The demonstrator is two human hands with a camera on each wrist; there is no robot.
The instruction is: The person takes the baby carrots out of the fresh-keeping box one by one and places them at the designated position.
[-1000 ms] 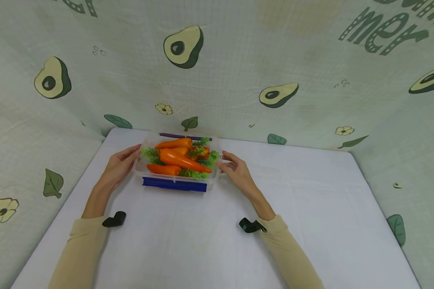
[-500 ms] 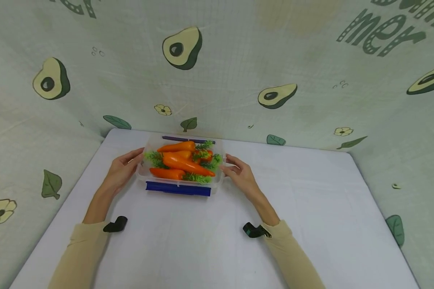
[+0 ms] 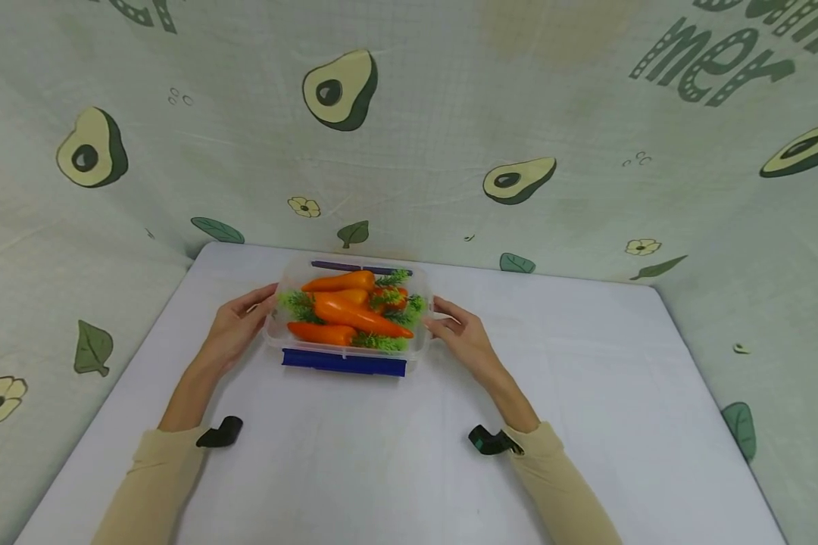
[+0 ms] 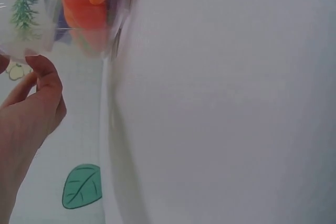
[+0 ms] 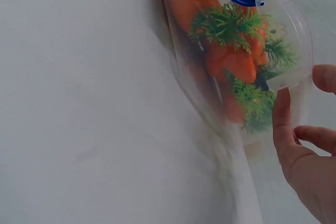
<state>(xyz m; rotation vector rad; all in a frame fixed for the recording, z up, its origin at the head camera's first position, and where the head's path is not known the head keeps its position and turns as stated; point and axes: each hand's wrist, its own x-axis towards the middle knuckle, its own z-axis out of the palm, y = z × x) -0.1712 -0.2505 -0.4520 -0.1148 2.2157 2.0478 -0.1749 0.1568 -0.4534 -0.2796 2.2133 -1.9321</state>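
Observation:
A clear plastic food container (image 3: pixel 416 352) with blue side latches is on the white table, left of centre. Several orange toy carrots (image 3: pixel 361 314) with green leafy tops fill it, and no lid covers them. My left hand (image 3: pixel 235 325) holds its left end by the rim, fingers bent at the edge. At the opposite end, my right hand (image 3: pixel 465 337) pinches the rim between thumb and fingers. The right wrist view shows this right hand (image 5: pixel 310 166) at the container's corner. In the left wrist view, fingertips of the left hand (image 4: pixel 34 108) meet the container's clear edge.
The white-covered table (image 3: pixel 586 393) extends to the right and front of the container. A pale cloth (image 3: pixel 423 113) printed with avocados and leaves hangs behind it and at both sides. Black wrist cameras (image 3: pixel 221 431) sit at the beige sleeves (image 3: pixel 153 484).
The container has slid a little to the right and toward me, with both hands keeping their hold on its ends. The carrots have stayed in place inside it.

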